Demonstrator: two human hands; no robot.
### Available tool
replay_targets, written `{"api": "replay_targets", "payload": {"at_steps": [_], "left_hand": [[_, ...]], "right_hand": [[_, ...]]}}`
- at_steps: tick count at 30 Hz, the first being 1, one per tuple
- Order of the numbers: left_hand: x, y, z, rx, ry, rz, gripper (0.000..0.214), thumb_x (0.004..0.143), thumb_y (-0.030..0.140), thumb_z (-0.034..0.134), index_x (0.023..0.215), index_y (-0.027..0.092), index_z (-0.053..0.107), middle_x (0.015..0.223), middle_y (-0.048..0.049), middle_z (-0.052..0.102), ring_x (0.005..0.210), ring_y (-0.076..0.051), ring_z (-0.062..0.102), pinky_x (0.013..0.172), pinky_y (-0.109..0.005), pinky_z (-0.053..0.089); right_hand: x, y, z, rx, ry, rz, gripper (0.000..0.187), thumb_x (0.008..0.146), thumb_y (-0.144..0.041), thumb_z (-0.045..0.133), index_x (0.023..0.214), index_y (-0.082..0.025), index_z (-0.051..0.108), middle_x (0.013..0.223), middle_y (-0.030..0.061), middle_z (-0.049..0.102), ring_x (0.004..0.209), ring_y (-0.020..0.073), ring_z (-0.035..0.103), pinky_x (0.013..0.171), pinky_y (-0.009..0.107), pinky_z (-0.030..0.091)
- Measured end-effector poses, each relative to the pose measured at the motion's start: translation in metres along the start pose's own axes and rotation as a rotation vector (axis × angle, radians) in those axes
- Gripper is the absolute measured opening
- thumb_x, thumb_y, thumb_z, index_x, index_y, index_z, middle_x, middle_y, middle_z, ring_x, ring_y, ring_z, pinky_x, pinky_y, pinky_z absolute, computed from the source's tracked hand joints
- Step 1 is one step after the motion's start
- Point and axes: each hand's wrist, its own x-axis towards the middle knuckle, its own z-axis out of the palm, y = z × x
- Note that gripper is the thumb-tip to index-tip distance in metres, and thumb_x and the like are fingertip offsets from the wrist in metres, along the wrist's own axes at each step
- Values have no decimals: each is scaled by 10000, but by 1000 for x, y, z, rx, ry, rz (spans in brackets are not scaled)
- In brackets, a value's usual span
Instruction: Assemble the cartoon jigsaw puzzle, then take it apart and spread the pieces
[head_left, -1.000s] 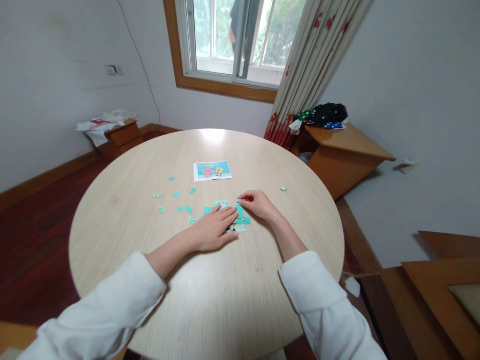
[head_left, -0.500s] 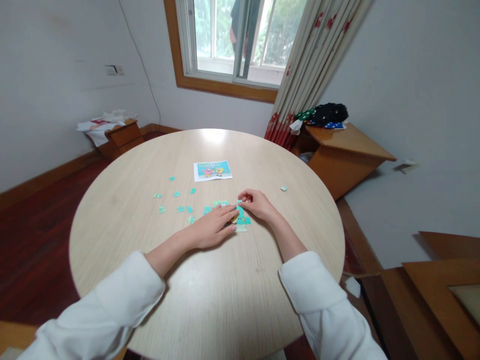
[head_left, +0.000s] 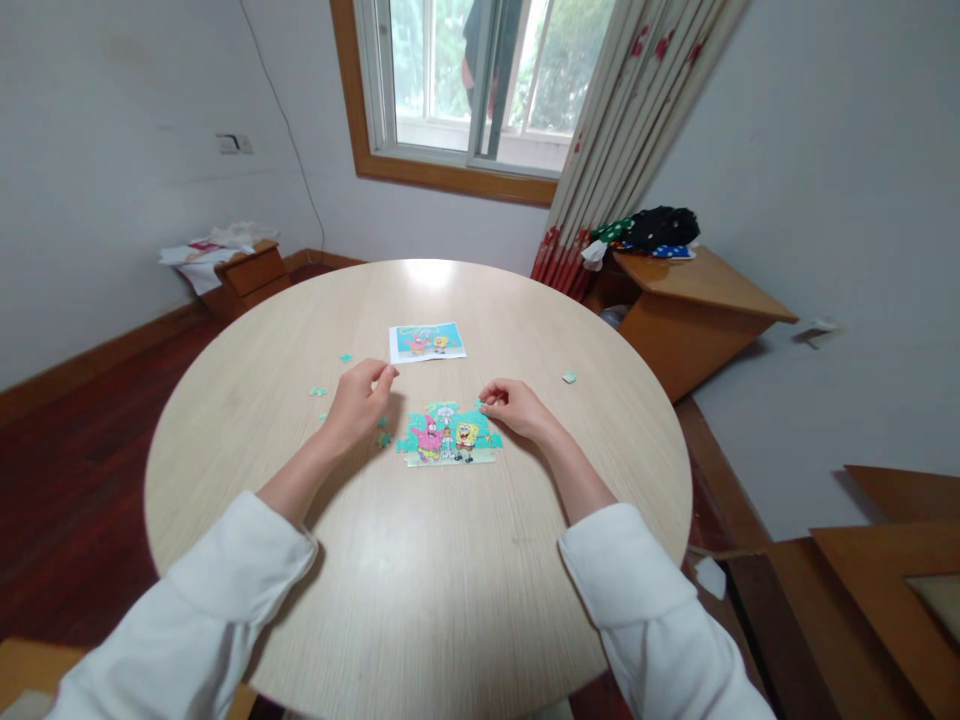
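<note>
A partly assembled cartoon jigsaw (head_left: 450,436) with teal edges lies on the round wooden table (head_left: 420,560). My right hand (head_left: 514,408) rests at its upper right corner, fingers curled and pinched against the edge pieces. My left hand (head_left: 360,402) hovers to the left of the jigsaw with thumb and fingers pinched together over loose teal pieces (head_left: 384,438); whether it holds one is unclear. A printed reference picture (head_left: 427,341) lies beyond the jigsaw.
More loose teal pieces (head_left: 318,392) lie scattered at the left, and one piece (head_left: 569,377) sits alone at the right. A wooden cabinet (head_left: 690,305) with clothes stands beyond the table's right edge, beside a curtain (head_left: 622,130). A small drawer unit (head_left: 244,272) stands by the left wall.
My left hand has lifted off the jigsaw and moved left to the loose pieces, closing into a pinch. The cartoon picture is now uncovered. My right hand has barely moved.
</note>
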Motion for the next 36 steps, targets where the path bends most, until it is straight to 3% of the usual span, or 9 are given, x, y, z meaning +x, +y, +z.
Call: {"api": "replay_targets", "payload": {"at_steps": [5,11,17,29,36], "left_hand": [[7,-9,-7,66,31,-82,312,811,340,354,664,176,575,717,-54,629,727,-185,567,690,-293,412],[12,-17,-19,155,25,-209,292,800,335,374,634,175,554,630,-28,578,640,-167,527,600,-268,359],[19,-36,-31,269,-27,-341,237,787,317,443,674,170,591,695,-41,633,699,-174,563,602,-248,368],[24,-71,-54,281,24,-460,206,728,312,508,750,165,651,795,-78,685,725,-203,607,634,-276,422],[24,-77,-59,264,20,-488,209,724,268,504,781,159,673,806,-90,691,735,-209,609,659,-286,435]], "right_hand": [[0,-2,0,-53,0,40,38,624,-161,637,654,-138,640,598,-10,584,568,102,499,570,229,386],[-1,-3,1,-80,9,48,33,636,-164,632,630,-136,648,595,5,606,565,107,511,556,227,378],[-1,-1,3,-87,32,46,40,634,-167,617,622,-140,643,618,14,627,582,113,531,560,223,390],[-1,2,4,-79,42,43,49,628,-183,615,614,-137,627,632,24,632,595,122,544,578,235,401],[-1,4,4,-84,43,34,54,632,-194,617,615,-143,626,632,20,634,596,121,545,568,228,399]]}}
